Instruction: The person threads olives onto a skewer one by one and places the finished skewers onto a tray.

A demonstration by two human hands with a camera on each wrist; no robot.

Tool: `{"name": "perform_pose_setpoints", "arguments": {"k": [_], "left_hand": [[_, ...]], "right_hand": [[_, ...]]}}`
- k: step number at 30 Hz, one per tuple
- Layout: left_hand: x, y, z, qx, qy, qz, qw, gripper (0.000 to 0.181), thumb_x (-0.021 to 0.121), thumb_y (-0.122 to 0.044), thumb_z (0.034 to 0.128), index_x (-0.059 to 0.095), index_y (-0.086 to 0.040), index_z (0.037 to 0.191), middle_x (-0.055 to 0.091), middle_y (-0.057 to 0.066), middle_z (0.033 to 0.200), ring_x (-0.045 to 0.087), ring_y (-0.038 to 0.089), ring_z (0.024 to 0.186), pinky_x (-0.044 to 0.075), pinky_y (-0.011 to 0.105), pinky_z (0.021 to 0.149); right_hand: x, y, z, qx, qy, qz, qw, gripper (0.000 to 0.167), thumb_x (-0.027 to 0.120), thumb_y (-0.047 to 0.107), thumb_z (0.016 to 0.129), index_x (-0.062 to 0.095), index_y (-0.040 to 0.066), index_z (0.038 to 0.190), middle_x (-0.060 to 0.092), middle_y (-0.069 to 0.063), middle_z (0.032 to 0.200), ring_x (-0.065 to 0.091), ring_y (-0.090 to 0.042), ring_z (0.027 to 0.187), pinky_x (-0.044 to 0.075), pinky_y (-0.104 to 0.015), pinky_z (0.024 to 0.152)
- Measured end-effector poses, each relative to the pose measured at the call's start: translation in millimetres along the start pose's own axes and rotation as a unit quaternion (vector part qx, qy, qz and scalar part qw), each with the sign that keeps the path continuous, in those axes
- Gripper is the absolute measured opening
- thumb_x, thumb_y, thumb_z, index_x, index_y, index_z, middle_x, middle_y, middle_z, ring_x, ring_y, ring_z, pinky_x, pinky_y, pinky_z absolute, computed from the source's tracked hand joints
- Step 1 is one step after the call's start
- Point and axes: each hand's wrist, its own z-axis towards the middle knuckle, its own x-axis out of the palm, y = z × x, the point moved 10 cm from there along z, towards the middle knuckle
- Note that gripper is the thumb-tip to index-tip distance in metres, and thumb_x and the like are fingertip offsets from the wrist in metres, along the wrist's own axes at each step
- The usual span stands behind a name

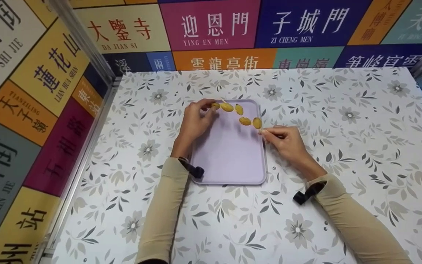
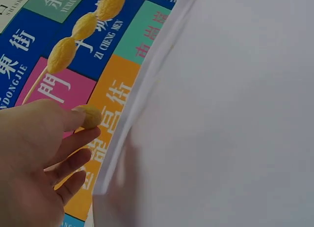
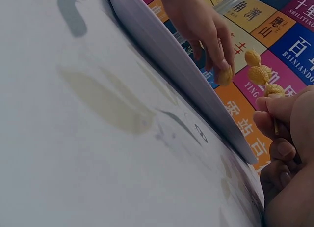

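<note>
My right hand (image 1: 286, 142) pinches the stick end of a thin skewer (image 1: 245, 121) threaded with several wrinkled yellow oval pieces. The skewer slants up and left above a pale purple tray (image 1: 229, 157). Past its last piece, the bare stick tip (image 2: 33, 88) shows in the left wrist view. Between thumb and fingers, my left hand (image 1: 197, 119) pinches a single yellow piece (image 2: 91, 117), apart from the others and close to that tip. The right wrist view shows this piece (image 3: 225, 76) in the left fingertips, with the right thumb and forefinger on the stick below the threaded pieces.
The tray, with a low raised rim, lies on a table (image 1: 343, 157) covered in a grey floral print. Panels with coloured blocks of lettering stand along the back (image 1: 214, 25) and left side (image 1: 46, 95). Dark straps circle both wrists over beige sleeves (image 1: 167, 205).
</note>
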Motion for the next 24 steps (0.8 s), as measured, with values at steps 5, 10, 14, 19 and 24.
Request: {"name": "perform_pose_setpoints", "arguments": {"k": [5,10,14,19,24], "left_hand": [[-16.7,8.6,-8.6,-0.016,-0.035,-0.081,0.9960,0.024,0.069,-0.024,0.1083,0.078,-0.017,0.130,0.081,-0.002,0.111,0.072,0.012,0.104,0.054,0.032,0.085],[-29.4,20.5,-16.3,-0.028,-0.055,-0.169,0.9836,0.022,0.067,-0.024,0.1091,0.078,-0.017,0.127,0.082,0.002,0.110,0.074,0.031,0.108,0.051,0.025,0.076],[-35.0,23.2,-19.0,-0.023,-0.049,-0.250,0.9668,0.026,0.066,-0.019,0.1096,0.076,-0.011,0.132,0.081,0.008,0.116,0.069,0.044,0.117,0.056,0.043,0.090],[-33.8,19.3,-21.7,-0.019,-0.039,-0.277,0.9598,0.031,0.067,-0.019,0.1090,0.072,-0.009,0.138,0.078,0.008,0.124,0.066,0.046,0.124,0.055,0.053,0.095],[-29.9,16.0,-23.5,-0.013,-0.033,-0.285,0.9578,0.033,0.072,-0.017,0.1061,0.072,-0.010,0.138,0.077,0.010,0.128,0.070,0.037,0.123,0.058,0.031,0.090]], "right_hand": [[2.0,-1.8,-0.6,0.005,0.003,-0.009,0.9999,0.021,0.078,0.020,0.102,0.084,0.007,0.117,0.076,-0.023,0.092,0.060,-0.013,0.063,0.047,-0.017,0.052],[4.5,-1.0,-0.4,0.007,0.011,-0.011,0.9999,0.024,0.080,0.024,0.101,0.084,0.006,0.118,0.074,-0.022,0.090,0.060,-0.012,0.063,0.047,-0.017,0.052],[4.7,-1.1,0.4,0.011,0.013,-0.010,0.9998,0.022,0.080,0.022,0.100,0.085,0.006,0.114,0.075,-0.022,0.092,0.062,-0.013,0.067,0.050,-0.018,0.055],[3.6,-1.3,-0.9,0.012,0.010,-0.007,0.9998,0.019,0.080,0.019,0.100,0.085,0.006,0.113,0.075,-0.020,0.091,0.063,-0.011,0.071,0.050,-0.018,0.060],[5.5,-1.6,-0.5,0.015,0.011,0.002,0.9998,0.020,0.081,0.019,0.099,0.085,0.005,0.112,0.075,-0.022,0.091,0.062,-0.010,0.070,0.050,-0.017,0.061]]}}
